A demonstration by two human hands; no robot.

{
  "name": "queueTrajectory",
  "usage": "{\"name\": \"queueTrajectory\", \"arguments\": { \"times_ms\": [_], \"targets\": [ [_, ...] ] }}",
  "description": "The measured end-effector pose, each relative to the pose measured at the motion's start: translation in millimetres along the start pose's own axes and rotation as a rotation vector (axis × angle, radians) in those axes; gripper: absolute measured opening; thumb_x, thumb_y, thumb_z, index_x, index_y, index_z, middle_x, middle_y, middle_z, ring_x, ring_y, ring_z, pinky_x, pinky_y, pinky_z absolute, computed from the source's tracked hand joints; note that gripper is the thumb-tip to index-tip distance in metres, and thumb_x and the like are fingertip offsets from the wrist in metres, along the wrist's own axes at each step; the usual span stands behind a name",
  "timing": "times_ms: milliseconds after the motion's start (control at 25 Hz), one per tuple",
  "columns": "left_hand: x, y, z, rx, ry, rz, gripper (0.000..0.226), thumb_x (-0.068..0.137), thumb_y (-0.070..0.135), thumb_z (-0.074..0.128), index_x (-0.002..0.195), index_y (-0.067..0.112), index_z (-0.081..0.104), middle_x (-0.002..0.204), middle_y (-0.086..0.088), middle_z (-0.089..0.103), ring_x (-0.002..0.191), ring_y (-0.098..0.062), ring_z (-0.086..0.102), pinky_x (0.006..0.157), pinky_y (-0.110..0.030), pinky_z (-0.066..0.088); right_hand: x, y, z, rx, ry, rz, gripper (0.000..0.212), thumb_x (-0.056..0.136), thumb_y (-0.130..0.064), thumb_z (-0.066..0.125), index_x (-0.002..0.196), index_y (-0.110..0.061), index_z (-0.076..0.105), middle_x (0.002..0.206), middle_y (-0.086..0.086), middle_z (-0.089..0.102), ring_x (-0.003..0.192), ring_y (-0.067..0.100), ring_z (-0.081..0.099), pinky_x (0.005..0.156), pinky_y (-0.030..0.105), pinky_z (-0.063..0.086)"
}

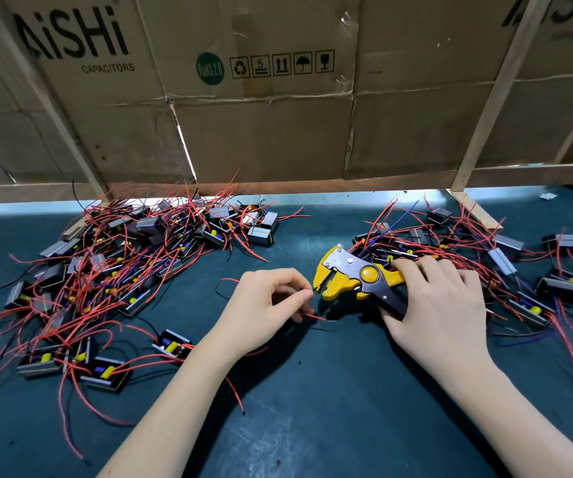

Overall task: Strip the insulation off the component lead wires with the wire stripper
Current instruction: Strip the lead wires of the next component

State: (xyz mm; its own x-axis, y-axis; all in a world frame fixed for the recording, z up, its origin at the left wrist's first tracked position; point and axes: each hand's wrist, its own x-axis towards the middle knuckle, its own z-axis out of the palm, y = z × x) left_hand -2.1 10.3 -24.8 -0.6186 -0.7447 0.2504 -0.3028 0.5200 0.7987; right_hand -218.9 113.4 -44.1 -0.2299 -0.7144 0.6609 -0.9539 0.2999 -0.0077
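My right hand grips the handles of a yellow and black wire stripper, whose jaws point left. My left hand pinches a thin lead wire between thumb and forefinger, just left of the jaws. A red wire sticks out below its fingers. The wire end sits at the mouth of the jaws; I cannot tell whether it is inside. The component these wires belong to is hidden under my left hand.
A large pile of small black components with red leads lies to the left, a smaller pile to the right. All rests on a dark green mat. A cardboard wall with wooden struts closes the back.
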Motion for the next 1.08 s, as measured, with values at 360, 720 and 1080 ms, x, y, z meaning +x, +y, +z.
{"name": "queueTrajectory", "arguments": {
  "times_ms": [360, 720, 1080],
  "targets": [
    [-0.3, 3.3, 0.3, -0.042, 0.001, -0.023, 0.011, 0.092, 0.009, 0.064, 0.081, 0.011, 0.066, 0.069, -0.001, 0.074, 0.058, -0.02, 0.069, 0.069, -0.025, 0.056, 1.9, -6.6, -5.5, 0.039, -0.006, 0.025, 0.045, 0.079, -0.054, 0.057, 0.09, -0.01, 0.066, 0.081, 0.005, 0.062, 0.077, 0.033, 0.057, 0.069, 0.04, 0.034],
    [0.1, 3.3, 1.1, -0.056, -0.029, -0.013, 0.01, 0.091, 0.009, 0.066, 0.082, 0.01, 0.067, 0.068, -0.002, 0.073, 0.058, -0.019, 0.068, 0.069, -0.023, 0.054, 4.4, -7.2, -12.3, 0.015, -0.089, 0.033, 0.041, 0.062, -0.042, 0.087, 0.063, -0.013, 0.059, 0.057, 0.004, 0.057, 0.054, 0.031, 0.059, 0.056, 0.032, 0.034],
    [-0.1, -1.0, -20.1, 0.046, -0.229, 0.045, 0.009, 0.08, 0.017, 0.08, 0.085, 0.017, 0.073, 0.078, 0.005, 0.073, 0.075, -0.009, 0.069, 0.073, -0.016, 0.049, 5.0, 5.0, -1.1, -0.033, -0.078, 0.114, 0.052, 0.069, -0.053, 0.077, 0.094, -0.01, 0.065, 0.084, 0.01, 0.063, 0.082, 0.035, 0.059, 0.074, 0.042, 0.037]
  ]
}}
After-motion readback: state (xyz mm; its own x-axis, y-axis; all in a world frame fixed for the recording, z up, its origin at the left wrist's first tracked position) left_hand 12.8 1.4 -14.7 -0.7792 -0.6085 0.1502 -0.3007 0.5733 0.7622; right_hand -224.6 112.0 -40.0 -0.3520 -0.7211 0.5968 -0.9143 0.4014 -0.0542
